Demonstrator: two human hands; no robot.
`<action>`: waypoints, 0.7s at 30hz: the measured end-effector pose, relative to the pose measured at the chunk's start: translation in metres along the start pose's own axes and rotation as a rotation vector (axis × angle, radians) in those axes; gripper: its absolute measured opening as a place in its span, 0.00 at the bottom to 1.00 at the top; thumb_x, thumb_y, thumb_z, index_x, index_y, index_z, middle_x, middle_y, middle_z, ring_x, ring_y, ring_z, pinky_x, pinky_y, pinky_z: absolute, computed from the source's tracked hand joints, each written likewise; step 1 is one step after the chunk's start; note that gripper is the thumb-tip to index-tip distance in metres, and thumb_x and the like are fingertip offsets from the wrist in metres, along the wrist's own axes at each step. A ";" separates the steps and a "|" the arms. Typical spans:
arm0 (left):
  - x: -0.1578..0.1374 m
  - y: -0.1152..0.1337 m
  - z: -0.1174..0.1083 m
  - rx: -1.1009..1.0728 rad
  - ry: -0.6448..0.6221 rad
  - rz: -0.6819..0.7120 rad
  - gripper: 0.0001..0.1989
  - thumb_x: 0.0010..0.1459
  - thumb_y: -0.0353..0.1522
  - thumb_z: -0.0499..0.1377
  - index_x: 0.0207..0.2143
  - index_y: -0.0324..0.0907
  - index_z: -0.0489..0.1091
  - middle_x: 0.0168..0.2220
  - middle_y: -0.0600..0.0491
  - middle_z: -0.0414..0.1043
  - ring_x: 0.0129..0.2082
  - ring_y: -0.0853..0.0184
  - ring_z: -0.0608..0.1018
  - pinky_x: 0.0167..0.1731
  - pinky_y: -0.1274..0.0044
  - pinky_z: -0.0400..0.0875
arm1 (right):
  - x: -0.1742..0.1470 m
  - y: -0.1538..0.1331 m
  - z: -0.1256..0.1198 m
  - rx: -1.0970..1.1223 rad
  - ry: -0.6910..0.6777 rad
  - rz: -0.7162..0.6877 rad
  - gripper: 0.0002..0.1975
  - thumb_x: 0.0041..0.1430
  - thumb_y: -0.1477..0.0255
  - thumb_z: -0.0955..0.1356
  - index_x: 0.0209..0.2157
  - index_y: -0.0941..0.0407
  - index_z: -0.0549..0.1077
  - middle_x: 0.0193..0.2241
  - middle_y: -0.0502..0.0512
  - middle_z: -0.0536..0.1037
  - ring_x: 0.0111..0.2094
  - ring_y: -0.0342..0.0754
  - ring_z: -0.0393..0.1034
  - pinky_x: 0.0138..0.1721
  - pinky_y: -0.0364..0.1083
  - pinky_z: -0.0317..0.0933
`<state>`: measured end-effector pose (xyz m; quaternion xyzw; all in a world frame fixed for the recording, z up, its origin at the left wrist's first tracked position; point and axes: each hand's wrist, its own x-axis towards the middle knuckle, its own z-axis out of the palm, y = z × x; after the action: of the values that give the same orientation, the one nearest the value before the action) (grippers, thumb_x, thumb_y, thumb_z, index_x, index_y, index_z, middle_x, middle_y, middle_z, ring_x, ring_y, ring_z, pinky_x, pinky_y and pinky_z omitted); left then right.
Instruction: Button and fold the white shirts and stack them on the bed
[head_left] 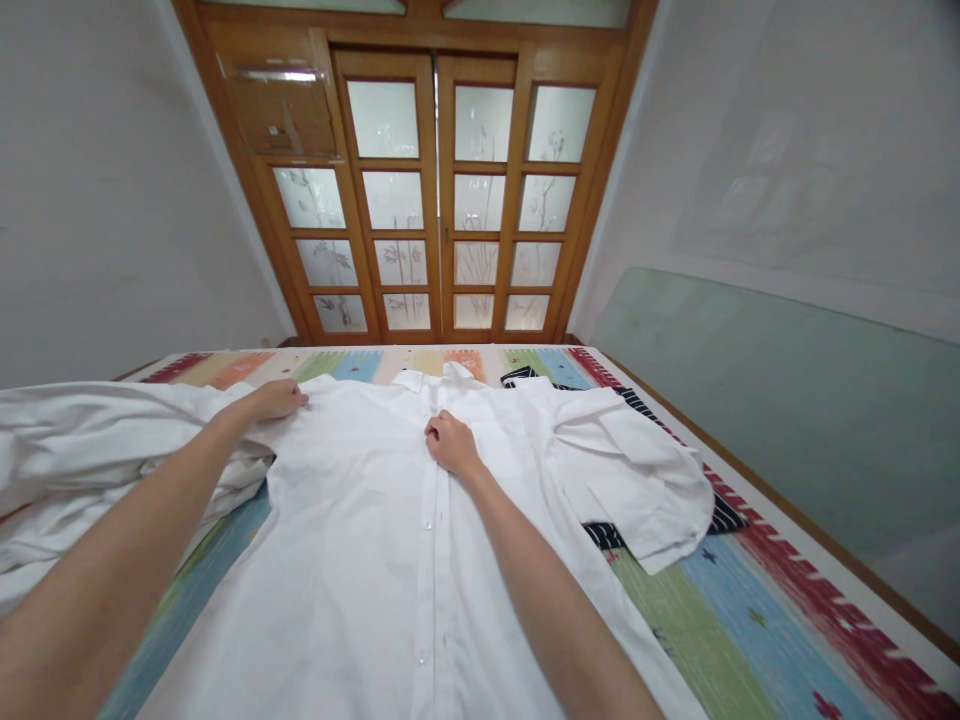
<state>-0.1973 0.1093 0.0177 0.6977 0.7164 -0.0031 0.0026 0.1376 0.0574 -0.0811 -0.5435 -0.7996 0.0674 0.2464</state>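
The lower end of the white shirt runs out of view at the bottom edge, and its sleeve on the left is hard to separate from a heap of white cloth, itself cut off by the left edge and partly covered by the forearm. A black-and-white striped cloth lies mostly hidden beneath the shirt's other sleeve. The shirt is spread buttoned-front up, collar away from the person, on a patterned cover. Beyond are wooden doors with glass panes; a pale green panel stands along the right wall. The left hand has its grip closed on the shirt's shoulder. The right hand touches the button strip below the collar, fingers curled; whether they pinch fabric I cannot tell.
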 end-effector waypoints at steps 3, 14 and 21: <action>0.000 0.002 -0.006 0.002 0.038 -0.016 0.18 0.45 0.38 0.54 0.37 0.39 0.72 0.41 0.42 0.77 0.41 0.56 0.78 0.40 0.73 0.70 | 0.000 0.000 0.000 0.000 0.000 0.001 0.11 0.60 0.75 0.61 0.37 0.53 0.75 0.41 0.53 0.74 0.38 0.46 0.69 0.36 0.42 0.59; 0.001 0.004 -0.036 -0.136 -0.095 -0.005 0.18 0.51 0.35 0.52 0.38 0.36 0.76 0.45 0.48 0.78 0.43 0.63 0.77 0.43 0.76 0.69 | -0.001 -0.001 -0.002 -0.004 -0.016 0.006 0.11 0.61 0.74 0.61 0.38 0.53 0.75 0.41 0.54 0.73 0.38 0.47 0.69 0.36 0.43 0.59; -0.002 0.002 -0.039 0.128 0.019 0.128 0.23 0.44 0.21 0.51 0.43 0.36 0.75 0.44 0.49 0.77 0.43 0.65 0.74 0.48 0.77 0.65 | -0.001 0.000 -0.001 -0.012 -0.015 -0.007 0.11 0.61 0.75 0.61 0.38 0.53 0.75 0.41 0.53 0.73 0.38 0.46 0.69 0.36 0.42 0.59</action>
<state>-0.1954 0.1079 0.0571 0.7409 0.6685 -0.0420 -0.0487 0.1381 0.0564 -0.0799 -0.5416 -0.8038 0.0658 0.2372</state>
